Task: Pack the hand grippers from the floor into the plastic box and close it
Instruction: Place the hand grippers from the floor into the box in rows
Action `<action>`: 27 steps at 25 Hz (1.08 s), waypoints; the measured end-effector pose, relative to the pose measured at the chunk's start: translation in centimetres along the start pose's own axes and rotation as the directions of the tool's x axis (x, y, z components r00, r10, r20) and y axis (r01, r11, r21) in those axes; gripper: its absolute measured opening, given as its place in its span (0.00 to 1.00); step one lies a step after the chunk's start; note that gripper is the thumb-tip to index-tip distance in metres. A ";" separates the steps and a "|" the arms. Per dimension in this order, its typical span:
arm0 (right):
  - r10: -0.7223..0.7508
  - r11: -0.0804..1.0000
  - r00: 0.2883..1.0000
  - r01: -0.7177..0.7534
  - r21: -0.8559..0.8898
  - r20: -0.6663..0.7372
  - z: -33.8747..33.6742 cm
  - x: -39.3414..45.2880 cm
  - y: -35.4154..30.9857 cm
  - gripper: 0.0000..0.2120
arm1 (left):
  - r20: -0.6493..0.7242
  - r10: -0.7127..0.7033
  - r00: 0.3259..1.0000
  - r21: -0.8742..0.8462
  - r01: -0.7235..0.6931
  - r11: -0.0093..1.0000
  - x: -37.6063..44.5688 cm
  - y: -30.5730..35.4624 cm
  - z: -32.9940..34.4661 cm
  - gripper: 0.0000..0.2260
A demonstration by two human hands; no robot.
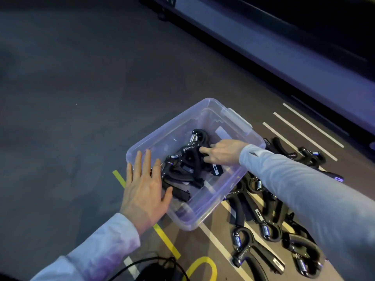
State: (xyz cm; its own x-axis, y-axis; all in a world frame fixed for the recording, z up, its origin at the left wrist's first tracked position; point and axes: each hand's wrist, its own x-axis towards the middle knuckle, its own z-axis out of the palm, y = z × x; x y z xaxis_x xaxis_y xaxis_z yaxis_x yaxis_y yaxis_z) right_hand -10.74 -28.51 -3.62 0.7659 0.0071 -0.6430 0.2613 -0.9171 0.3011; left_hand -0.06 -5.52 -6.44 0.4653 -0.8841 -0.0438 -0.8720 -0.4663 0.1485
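Clear plastic box [239, 122] sits open on the floor, holding a tangle of black hand grippers [188, 167]. Right hand [222, 152] reaches inside the box, fingers curled on one gripper's handle. Left hand [145, 189] lies spread flat against the box's near-left wall. More hand grippers on the floor [263, 230] lie just right of the box.

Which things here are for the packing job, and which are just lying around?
For the job: plastic box, hand grippers inside it, hand grippers on the floor, left hand, right hand.
Just lying about: black cables, yellow tape, white floor lines.
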 end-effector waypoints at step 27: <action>0.211 0.815 0.977 -0.178 0.551 0.002 3.8 4.9 -0.8 0.11 | -0.054 0.019 0.998 0.010 -0.018 1.000 0.1 -0.2 0.7 0.30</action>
State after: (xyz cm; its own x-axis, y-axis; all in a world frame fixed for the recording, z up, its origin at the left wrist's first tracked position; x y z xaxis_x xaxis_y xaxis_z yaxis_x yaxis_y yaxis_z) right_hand -9.40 -29.28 -9.72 0.8024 -0.1877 -0.5666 -0.2466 -0.9687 -0.0283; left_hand 0.03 -5.59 -7.19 0.4564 -0.8897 0.0125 -0.8818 -0.4505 0.1394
